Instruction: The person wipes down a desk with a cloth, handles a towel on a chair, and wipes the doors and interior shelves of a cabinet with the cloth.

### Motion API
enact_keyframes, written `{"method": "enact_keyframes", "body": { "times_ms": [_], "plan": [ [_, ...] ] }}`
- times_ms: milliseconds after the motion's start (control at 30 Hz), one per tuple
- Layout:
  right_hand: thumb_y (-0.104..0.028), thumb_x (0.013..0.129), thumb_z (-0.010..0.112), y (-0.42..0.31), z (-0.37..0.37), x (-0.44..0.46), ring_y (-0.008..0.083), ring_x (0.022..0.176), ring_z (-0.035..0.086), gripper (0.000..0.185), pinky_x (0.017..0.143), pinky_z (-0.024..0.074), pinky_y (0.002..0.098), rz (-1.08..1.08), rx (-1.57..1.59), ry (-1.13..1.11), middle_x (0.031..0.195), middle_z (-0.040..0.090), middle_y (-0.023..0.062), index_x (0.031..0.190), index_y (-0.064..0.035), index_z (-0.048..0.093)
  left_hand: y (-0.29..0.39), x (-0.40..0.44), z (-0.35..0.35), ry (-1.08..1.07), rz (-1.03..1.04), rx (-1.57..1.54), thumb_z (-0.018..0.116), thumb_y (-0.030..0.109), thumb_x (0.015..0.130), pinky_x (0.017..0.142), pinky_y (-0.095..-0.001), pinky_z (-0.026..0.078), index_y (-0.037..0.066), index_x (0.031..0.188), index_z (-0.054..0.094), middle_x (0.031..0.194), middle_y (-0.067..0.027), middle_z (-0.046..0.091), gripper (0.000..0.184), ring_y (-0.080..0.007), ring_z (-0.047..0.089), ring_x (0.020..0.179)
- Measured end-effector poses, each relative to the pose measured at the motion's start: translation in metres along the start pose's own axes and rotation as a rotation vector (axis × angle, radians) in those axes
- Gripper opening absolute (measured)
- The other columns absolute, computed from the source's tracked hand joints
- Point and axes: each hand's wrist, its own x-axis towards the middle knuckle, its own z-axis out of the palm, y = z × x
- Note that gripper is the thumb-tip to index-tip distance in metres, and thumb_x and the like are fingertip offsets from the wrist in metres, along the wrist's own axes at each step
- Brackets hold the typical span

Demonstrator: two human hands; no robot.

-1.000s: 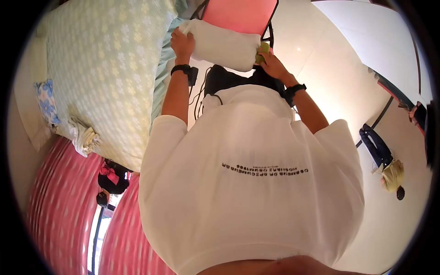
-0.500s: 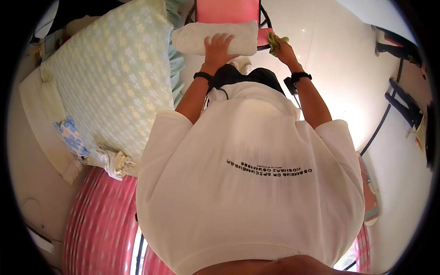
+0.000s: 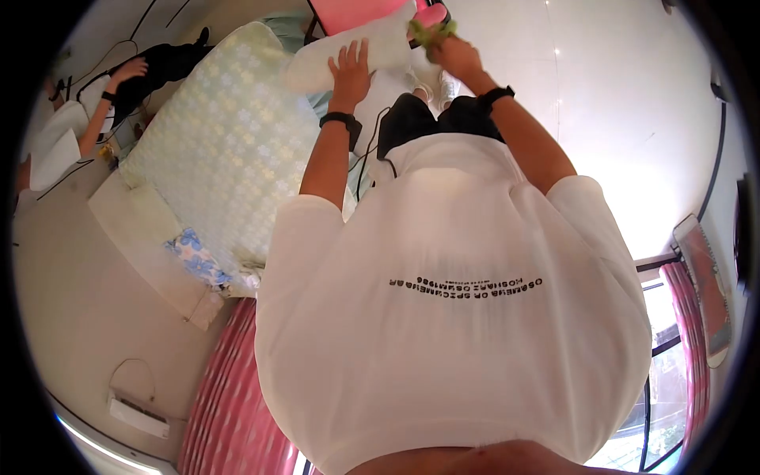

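Near your left hand (image 3: 350, 77), you have a plain white pillow (image 3: 348, 55) and a pale green bedcover (image 3: 222, 134) patterned with yellow and white flowers. Your right hand (image 3: 453, 54) grips a yellow-green cloth (image 3: 427, 33).

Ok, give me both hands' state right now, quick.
Left hand: open, fingers spread flat on the white bundle.
Right hand: closed, holding a crumpled green cloth.

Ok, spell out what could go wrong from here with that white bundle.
The left hand lies with fingers spread on the white bundle, which might slip. The green cloth in the right hand is close to the bundle's end and could smudge it.
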Motion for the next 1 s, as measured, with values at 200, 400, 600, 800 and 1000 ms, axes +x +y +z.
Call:
{"method": "enact_keyframes", "body": {
  "times_ms": [200,400,600,800,1000],
  "plan": [
    [-0.036,0.084,0.058,0.121,0.03,-0.013,0.0391,0.095,0.066,0.036,0.083,0.0529,0.0478,0.29,-0.032,-0.128,0.103,0.068,0.0198,0.106,-0.0093,0.066,-0.015,0.007,-0.009,-0.216,0.007,-0.134,0.06,0.029,0.089,0.107,-0.0667,0.017,0.021,0.154,0.015,0.155,-0.0129,0.024,0.079,-0.0389,0.024,0.14],
    [-0.034,0.086,0.057,0.165,0.046,-0.07,0.0417,0.094,0.065,0.044,0.082,0.0512,0.0496,0.405,0.232,-0.067,0.102,0.068,0.0204,0.124,-0.0154,0.05,-0.015,0.0,-0.012,-0.241,0.032,-0.209,0.055,0.031,0.093,0.109,-0.0668,0.013,0.021,0.154,0.014,0.157,-0.0129,0.022,0.074,-0.0388,0.019,0.143],
    [-0.028,0.089,0.058,0.113,0.042,-0.069,0.0413,0.095,0.063,0.035,0.081,0.0505,0.0477,0.07,0.38,0.33,0.102,0.067,0.02,0.121,-0.0151,0.055,-0.038,0.003,-0.022,-0.304,0.022,-0.67,0.052,0.026,0.096,0.112,-0.0575,0.014,0.018,0.152,0.023,0.149,-0.0132,0.038,0.063,-0.0327,0.032,0.139],
    [-0.03,0.09,0.059,0.012,0.049,-0.024,0.0397,0.089,0.064,0.035,0.078,0.0515,0.0462,0.079,0.357,0.462,0.1,0.067,0.0199,0.121,-0.0134,0.057,-0.054,-0.01,-0.058,-0.502,-0.217,-1.281,0.052,0.029,0.098,0.11,-0.0337,0.028,0.005,0.144,0.039,0.139,-0.008,0.05,0.054,-0.0217,0.043,0.13],
    [-0.029,0.089,0.058,-0.07,0.088,-0.012,0.0402,0.082,0.064,0.029,0.074,0.0523,0.0497,0.265,0.227,0.448,0.094,0.067,0.0195,0.114,-0.0142,0.062,-0.096,-0.022,-0.056,-0.585,-0.24,-1.356,0.053,0.032,0.097,0.108,-0.0315,0.03,0.003,0.142,0.041,0.138,-0.007,0.049,0.055,-0.0206,0.042,0.13]
  ]
}}
